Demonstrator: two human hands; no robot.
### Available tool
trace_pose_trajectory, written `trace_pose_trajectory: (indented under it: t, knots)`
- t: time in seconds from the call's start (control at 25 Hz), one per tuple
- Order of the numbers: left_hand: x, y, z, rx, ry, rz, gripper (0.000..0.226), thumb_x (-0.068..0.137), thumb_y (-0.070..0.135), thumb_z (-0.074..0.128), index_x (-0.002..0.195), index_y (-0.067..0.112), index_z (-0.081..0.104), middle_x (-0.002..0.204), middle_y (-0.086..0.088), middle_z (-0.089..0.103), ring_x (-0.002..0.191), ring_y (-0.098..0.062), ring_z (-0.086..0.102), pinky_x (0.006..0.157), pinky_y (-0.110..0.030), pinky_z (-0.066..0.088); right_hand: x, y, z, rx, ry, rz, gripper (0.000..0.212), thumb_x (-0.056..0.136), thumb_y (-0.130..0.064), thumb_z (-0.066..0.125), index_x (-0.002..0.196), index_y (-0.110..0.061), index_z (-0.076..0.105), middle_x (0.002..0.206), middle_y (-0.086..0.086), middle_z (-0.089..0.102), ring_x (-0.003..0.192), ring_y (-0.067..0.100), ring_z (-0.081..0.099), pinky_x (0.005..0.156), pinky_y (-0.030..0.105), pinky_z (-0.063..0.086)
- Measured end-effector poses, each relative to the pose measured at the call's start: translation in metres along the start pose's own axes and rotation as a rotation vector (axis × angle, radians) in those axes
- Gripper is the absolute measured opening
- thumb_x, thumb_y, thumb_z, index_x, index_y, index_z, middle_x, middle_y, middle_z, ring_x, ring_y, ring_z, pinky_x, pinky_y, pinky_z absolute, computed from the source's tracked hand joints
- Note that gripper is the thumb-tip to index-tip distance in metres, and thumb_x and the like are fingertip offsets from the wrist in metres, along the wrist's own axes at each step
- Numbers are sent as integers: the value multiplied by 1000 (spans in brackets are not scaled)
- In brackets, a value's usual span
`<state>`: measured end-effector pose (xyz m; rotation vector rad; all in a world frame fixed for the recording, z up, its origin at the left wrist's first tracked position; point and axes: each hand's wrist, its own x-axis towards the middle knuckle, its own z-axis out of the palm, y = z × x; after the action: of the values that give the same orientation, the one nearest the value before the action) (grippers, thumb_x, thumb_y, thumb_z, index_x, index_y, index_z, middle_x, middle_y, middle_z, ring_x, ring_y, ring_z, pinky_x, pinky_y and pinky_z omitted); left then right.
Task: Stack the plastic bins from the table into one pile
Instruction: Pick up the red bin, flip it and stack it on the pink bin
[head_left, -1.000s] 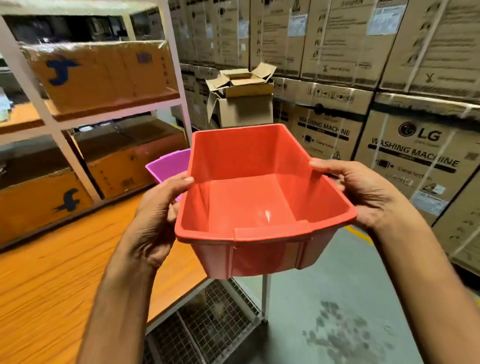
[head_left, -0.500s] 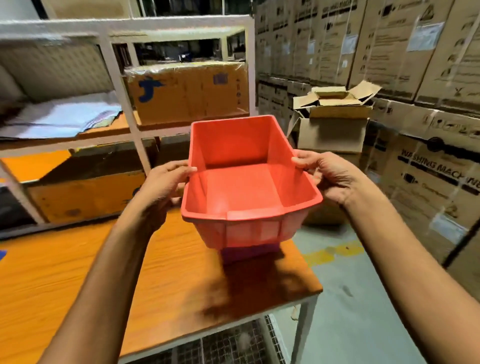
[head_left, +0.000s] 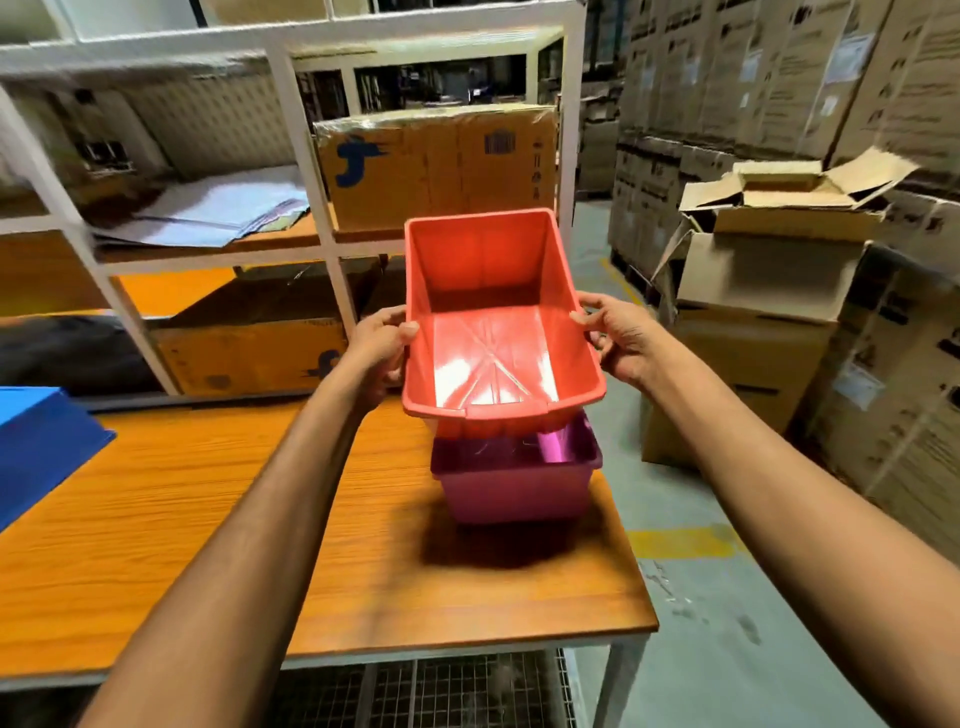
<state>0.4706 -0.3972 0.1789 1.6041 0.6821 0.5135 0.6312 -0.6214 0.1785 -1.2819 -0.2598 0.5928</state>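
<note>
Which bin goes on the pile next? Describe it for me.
Start at the orange table and follow it to its far left edge. The blue bin sits there, alone and untouched, unlike the red bin held over the purple bin.

Glossy plastic red bin (head_left: 498, 332), seemingly smooth

Red bin (head_left: 493, 332) over purple bin (head_left: 514, 483)

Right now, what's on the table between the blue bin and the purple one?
Nothing stands there: in the head view, bare orange tabletop runs from the blue bin to the purple bin; only the person's left forearm passes above it.
</note>
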Motion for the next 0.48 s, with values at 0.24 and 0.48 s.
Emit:
trace_pose_trajectory:
  t: [0.24, 0.48]
  knots:
    - [13, -21, 19, 38, -52, -124, 28, 104, 9, 48, 123, 15, 68, 68, 6, 64, 52, -5, 53, 50, -16, 37, 22, 25, -22, 3, 59, 138, 43, 98, 8, 43, 132, -7, 64, 99, 7, 66, 47, 5, 66, 40, 17, 51]
    - [32, -40, 27, 82, -32, -226, 28, 105, 11, 48, 125, 11, 69, 55, 4, 59, 37, -5, 49, 50, -21, 42, 32, 39, -30, 44, 70, 291, 33, 100, 5, 43, 117, -6, 69, 91, 10, 65, 56, 12, 66, 55, 20, 59]
